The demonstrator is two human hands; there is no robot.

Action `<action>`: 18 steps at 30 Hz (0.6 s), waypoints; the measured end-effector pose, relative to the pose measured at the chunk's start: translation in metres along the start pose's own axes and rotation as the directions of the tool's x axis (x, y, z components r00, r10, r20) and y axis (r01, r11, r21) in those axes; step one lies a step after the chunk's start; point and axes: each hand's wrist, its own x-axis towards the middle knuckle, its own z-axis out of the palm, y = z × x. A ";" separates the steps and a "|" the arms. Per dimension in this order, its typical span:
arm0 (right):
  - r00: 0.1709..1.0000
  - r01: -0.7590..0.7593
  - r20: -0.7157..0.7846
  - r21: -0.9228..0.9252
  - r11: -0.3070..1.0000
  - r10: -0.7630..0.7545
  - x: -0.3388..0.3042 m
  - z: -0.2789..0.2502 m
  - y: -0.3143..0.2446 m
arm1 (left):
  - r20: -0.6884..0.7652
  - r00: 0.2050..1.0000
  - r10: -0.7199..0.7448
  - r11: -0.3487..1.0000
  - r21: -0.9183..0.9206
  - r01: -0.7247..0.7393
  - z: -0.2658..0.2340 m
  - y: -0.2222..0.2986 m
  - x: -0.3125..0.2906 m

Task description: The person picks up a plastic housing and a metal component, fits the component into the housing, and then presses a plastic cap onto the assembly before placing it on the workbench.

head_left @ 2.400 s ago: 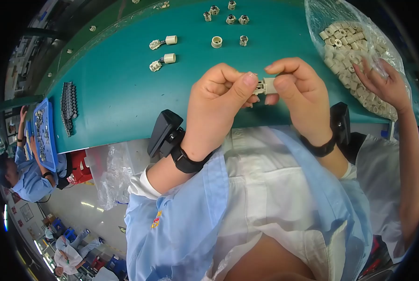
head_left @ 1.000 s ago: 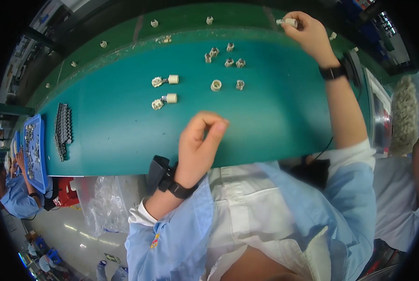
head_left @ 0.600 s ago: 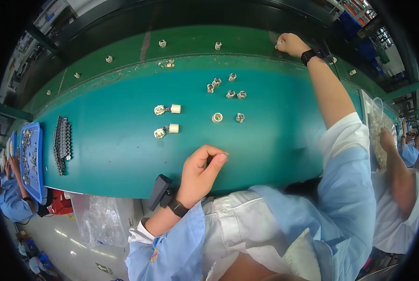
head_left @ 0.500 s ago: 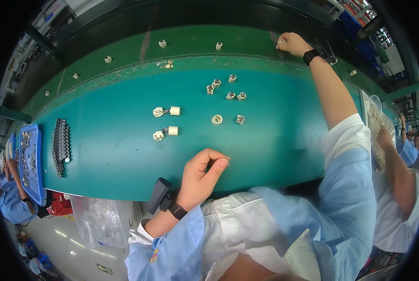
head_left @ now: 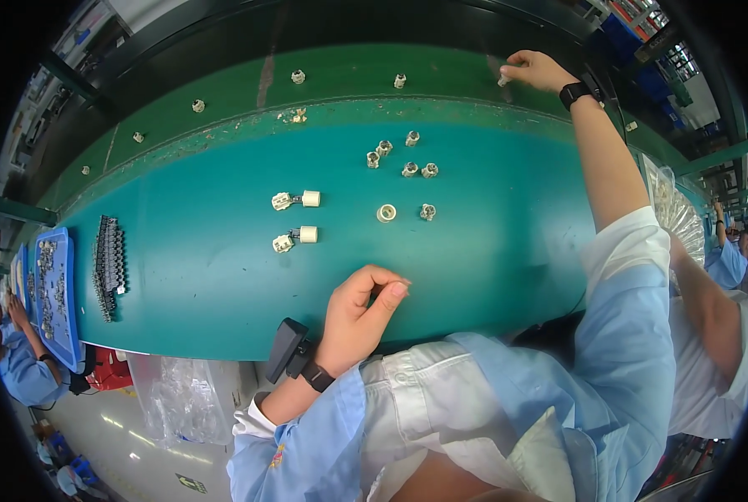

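My right hand (head_left: 544, 73) reaches out over the dark green belt at the far right, thumb and forefinger closed on a small white plastic part (head_left: 504, 80). Near the table's front edge, my left hand (head_left: 359, 308) has its thumb and forefinger pressed together; whatever they hold, if anything, is too small to make out. Beyond it stand a round white cap (head_left: 386, 213) and a small white-and-grey socket (head_left: 427, 212). Several similar sockets (head_left: 410, 169) sit farther back. To their left lie two assemblies, each a white connector (head_left: 282, 202) joined to a white cylinder (head_left: 311, 199).
Small white parts (head_left: 298, 76) ride spaced out along the belt. Rows of dark grey pieces (head_left: 109, 268) lie at the table's left, beside a blue tray (head_left: 71, 293) of parts. Clear plastic bags (head_left: 181, 397) hang below the edge. Co-workers sit on both sides.
Parts on the belt have shifted slightly to the right. My right hand has moved a little right, still pinching the white part. My left hand has stayed in place.
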 end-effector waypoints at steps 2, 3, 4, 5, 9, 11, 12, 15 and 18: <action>0.997 0.071 0.044 -0.094 0.993 -0.067 -0.001 0.003 0.003 | 0.030 0.999 -0.013 1.000 0.013 0.013 -0.001 -0.001 -0.001; 0.997 0.072 0.043 -0.094 0.993 -0.068 -0.001 0.006 0.004 | 0.029 0.999 -0.012 1.000 0.014 0.011 -0.001 -0.001 -0.001; 0.994 0.080 0.081 -0.093 0.992 -0.073 0.000 0.009 0.007 | 0.029 1.000 -0.010 1.000 0.011 0.010 -0.001 -0.001 -0.001; 0.990 0.089 0.119 -0.091 0.992 -0.078 0.001 0.011 0.010 | 0.029 1.000 -0.009 1.000 0.009 0.009 -0.001 -0.001 -0.001; 0.994 0.068 0.095 -0.134 0.989 -0.056 0.001 0.013 0.017 | 0.036 0.999 -0.010 1.000 0.004 0.010 -0.001 -0.001 -0.001; 0.997 0.056 0.067 -0.153 0.987 -0.046 -0.002 0.015 0.011 | 0.035 0.999 -0.014 1.000 0.003 0.014 -0.001 -0.001 -0.001; 0.998 0.058 -0.020 -0.197 0.979 -0.063 -0.004 0.013 0.008 | 0.031 0.999 -0.016 1.000 0.001 0.016 -0.001 -0.001 0.000; 0.976 0.038 -0.196 -0.285 0.958 -0.097 -0.012 0.003 -0.003 | 0.035 0.999 -0.021 1.000 -0.002 0.021 -0.001 0.000 0.001; 0.935 0.114 -0.295 -0.282 0.953 -0.199 -0.018 -0.007 -0.026 | 0.019 0.997 -0.077 0.997 0.005 0.077 0.000 0.002 0.001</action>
